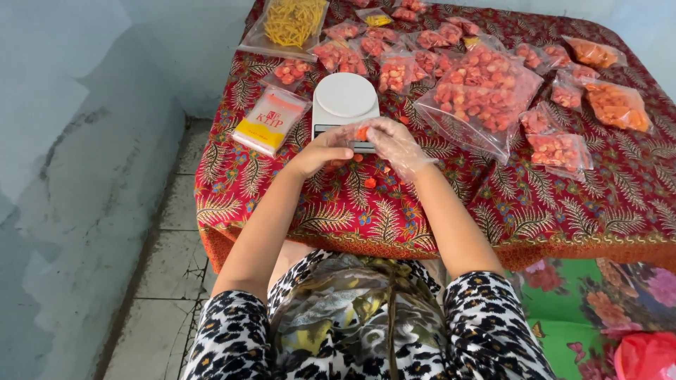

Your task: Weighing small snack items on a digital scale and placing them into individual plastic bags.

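A bench (563,211) under a red patterned cloth carries a large clear bag of orange-red snacks (482,95), far right, and a white kitchen scale (343,98) at centre. Just near the scale, both hands meet, forearms angled inward. The left hand (320,151) and gloved right hand (394,144) pinch a small clear bag of snacks (361,132) between curled fingers. Loose pieces (370,181) lie nearby; a tilted bag could likely spill more.

Lighting: soft, even daylight; faint shadows. Mild glare on clear plastic snack bags (484,98). Focus sharp; slight wide-angle edge bending.
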